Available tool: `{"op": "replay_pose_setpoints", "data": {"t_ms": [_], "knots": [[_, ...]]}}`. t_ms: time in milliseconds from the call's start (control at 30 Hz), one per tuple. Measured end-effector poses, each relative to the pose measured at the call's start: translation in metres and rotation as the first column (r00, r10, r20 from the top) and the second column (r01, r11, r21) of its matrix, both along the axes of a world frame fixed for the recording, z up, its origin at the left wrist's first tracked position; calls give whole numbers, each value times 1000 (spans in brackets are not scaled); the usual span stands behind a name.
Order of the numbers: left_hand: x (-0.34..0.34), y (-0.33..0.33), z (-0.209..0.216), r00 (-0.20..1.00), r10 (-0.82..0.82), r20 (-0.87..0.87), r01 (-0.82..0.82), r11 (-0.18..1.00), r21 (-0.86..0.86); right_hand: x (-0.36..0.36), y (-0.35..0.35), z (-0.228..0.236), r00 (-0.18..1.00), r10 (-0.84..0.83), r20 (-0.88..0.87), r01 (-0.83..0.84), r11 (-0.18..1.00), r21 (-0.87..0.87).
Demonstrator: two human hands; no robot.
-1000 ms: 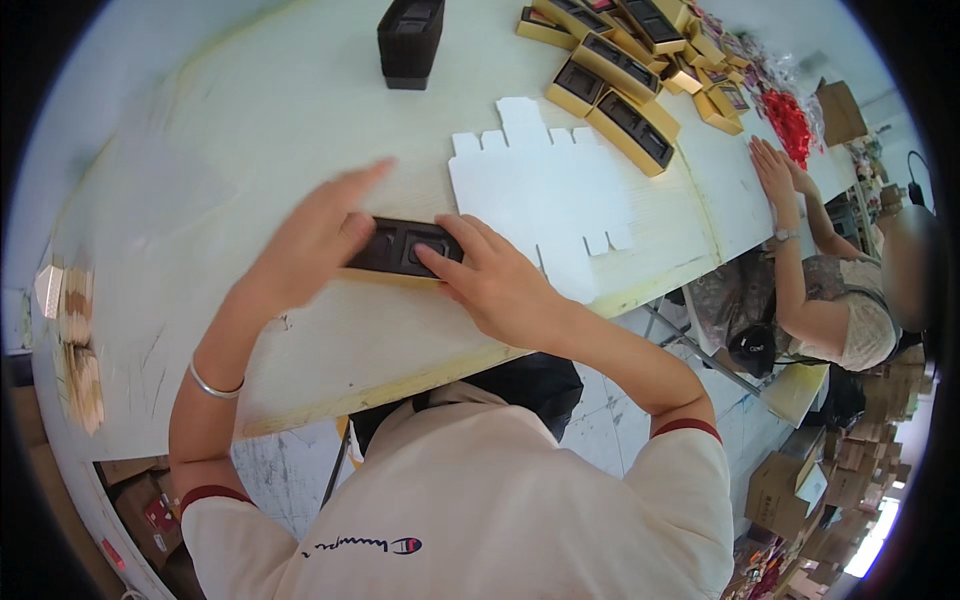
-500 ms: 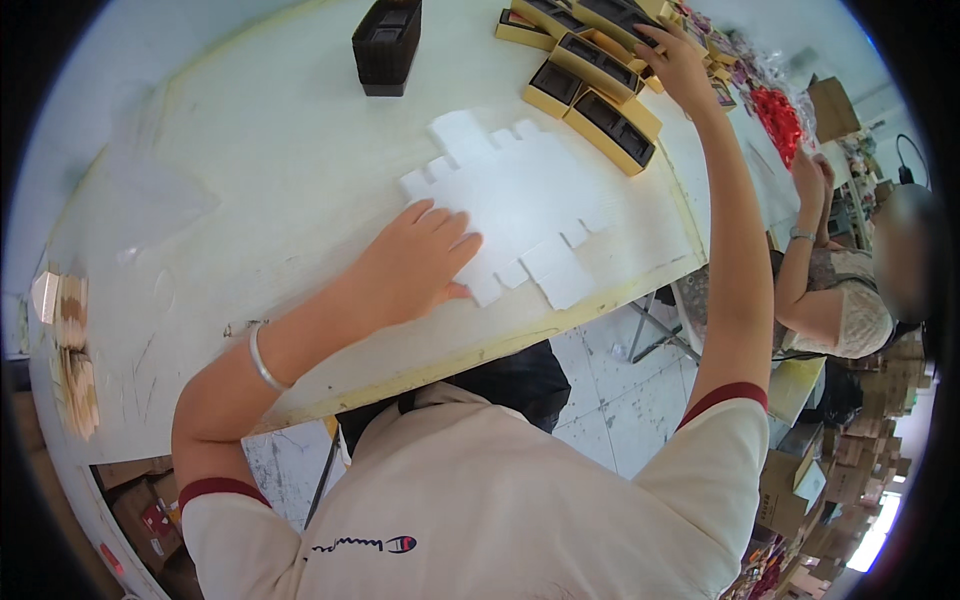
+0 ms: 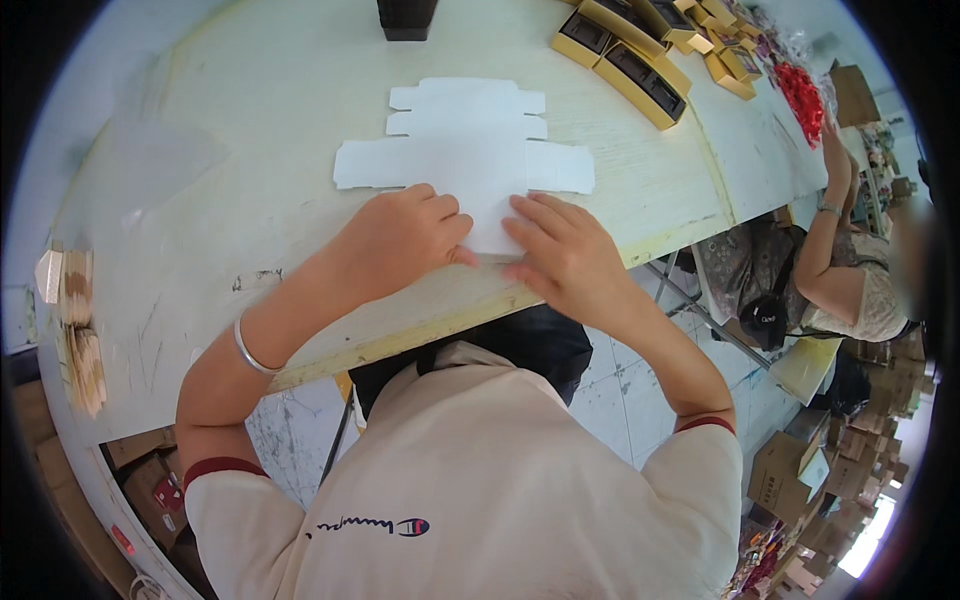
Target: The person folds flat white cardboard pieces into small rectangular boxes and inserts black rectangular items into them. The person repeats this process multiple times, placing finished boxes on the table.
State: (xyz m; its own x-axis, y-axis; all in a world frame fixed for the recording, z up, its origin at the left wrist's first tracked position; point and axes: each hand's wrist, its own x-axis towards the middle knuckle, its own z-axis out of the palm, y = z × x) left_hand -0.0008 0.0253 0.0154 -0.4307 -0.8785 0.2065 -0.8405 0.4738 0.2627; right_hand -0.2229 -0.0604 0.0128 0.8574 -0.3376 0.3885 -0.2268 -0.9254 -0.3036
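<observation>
A white die-cut cardboard box blank lies on the table in front of me, its tabs and slots spread to both sides. My left hand grips the left of its near end, fingers curled on top and thumb at the near edge. At the right of that end, my right hand holds the same blank, fingers bent over it and thumb low by the edge. Between the two hands, the near edge looks slightly raised.
Gold boxes with dark inserts are piled at the far right. A stack of black trays stands at the far edge. Folded card pieces lie at far left. Another person works at the right, near red shredded filler.
My right hand has come back from the gold boxes to the blank. The blank has turned square to me, and both hands now hold its near end.
</observation>
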Motion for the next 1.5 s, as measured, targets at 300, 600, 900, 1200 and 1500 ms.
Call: {"op": "replay_pose_setpoints", "data": {"t_ms": [300, 600, 900, 1200, 1500], "knots": [[-12, -13, 4, 912, 357, -202, -352, 934, 63, 25, -19, -15, 993, -92, 78, 75, 977, 199], [1, 13, -11, 985, 161, -65, -169, 974, -149, 18, -19, -9, 980, 158, -120, -185, 948, -260], [10, -13, -18, 872, 429, -236, -403, 903, 150, 53, -40, -6, 978, 50, -203, -50, 999, 4], [2, 16, 37, 862, 328, -386, -389, 917, -90, 45, -47, 45, 991, -130, 42, 130, 992, -6], [12, 17, 26, 5, 657, -754, -34, 753, 657, 40, 14, 62, 963, 253, 92, -237, 959, -157]]}}
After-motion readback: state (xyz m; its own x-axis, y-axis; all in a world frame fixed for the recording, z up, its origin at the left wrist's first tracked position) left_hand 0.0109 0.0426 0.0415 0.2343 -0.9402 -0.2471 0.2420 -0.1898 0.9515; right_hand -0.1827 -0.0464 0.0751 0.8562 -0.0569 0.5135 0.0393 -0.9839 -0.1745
